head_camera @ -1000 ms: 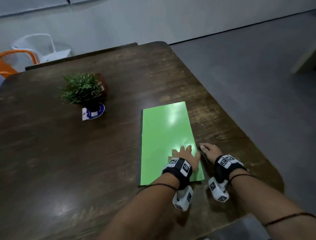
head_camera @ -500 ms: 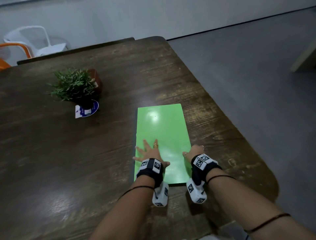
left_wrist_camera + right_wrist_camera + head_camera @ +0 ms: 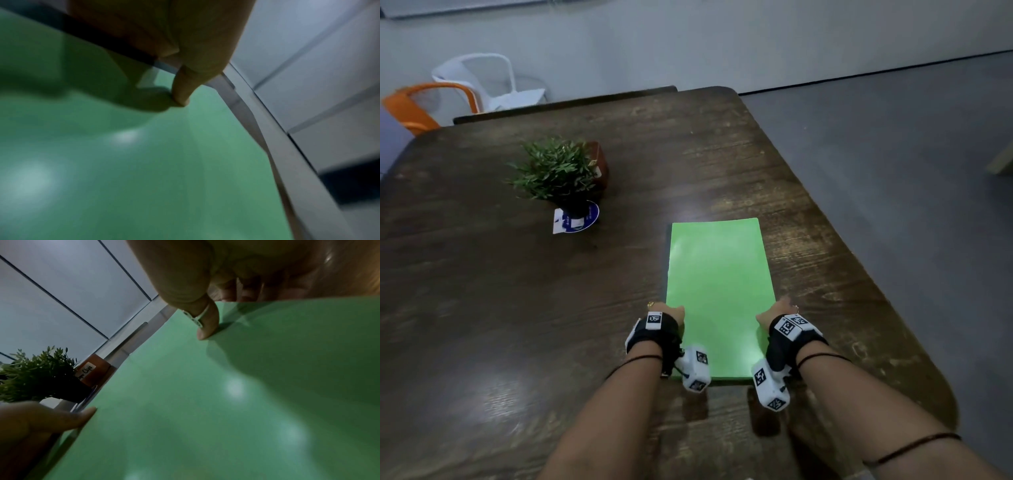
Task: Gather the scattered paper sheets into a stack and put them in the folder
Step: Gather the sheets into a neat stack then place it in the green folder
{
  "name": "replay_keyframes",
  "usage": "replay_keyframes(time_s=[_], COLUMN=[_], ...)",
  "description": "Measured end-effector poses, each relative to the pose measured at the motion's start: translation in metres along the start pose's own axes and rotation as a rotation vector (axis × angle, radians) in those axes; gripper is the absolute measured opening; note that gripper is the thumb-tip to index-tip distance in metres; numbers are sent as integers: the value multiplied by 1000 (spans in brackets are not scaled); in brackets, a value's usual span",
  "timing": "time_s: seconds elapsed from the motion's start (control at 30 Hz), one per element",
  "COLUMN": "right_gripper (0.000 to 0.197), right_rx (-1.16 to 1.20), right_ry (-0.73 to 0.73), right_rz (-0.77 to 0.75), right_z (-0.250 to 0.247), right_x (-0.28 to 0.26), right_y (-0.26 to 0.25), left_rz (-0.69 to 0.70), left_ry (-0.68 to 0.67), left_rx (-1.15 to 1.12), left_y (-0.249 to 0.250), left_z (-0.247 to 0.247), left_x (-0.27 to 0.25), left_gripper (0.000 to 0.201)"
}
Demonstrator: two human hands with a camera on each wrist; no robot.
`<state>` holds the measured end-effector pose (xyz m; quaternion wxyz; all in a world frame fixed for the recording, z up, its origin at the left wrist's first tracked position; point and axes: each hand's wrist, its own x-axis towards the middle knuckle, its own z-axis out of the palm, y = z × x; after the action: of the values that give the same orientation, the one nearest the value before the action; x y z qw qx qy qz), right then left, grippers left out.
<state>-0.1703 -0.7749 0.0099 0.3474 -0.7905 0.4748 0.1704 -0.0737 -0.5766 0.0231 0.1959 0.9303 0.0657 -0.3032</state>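
Left hand has slid off the cover to the green folder's left edge, both hands now gripping its sides; sheets apparently inside, task nearly finished.

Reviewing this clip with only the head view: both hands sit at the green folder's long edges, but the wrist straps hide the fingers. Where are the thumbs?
Observer: In the left wrist view, the left hand's thumb presses its tip down on the green folder's cover.
Operator: And the right?
Observer: The right hand's thumb, wearing a ring, also presses on the cover. Its fingers curl past the folder's edge.
Operator: What's the brown thing behind the plant?
Observer: A container. In the right wrist view its label ends in "Clips"; the word before is partly hidden.
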Motion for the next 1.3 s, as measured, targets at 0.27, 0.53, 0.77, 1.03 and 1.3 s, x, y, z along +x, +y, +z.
replay_keyframes(time_s=[0.27,0.53,0.77,1.03,1.3], right_gripper=[52,42,40,39,68], right_rx=[148,160,131,107,-205], right_ry=[11,48,51,91,200], right_rz=[-88,-249,-218,-161,-237], right_z=[4,11,35,49,40], right_x=[16,66,96,106,85], right_y=[-58,-160,-209,-222,-191], left_rz=[-44,-71,-35,-47,94], left_ry=[50,131,206,230,454], left_rx=[-167,-270,-175,-75,199], left_y=[5,17,29,28,30], left_z=[-34,-78,-103,-92,-86], left_x=[30,89,150,188,176], left_gripper=[68,63,61,74,76])
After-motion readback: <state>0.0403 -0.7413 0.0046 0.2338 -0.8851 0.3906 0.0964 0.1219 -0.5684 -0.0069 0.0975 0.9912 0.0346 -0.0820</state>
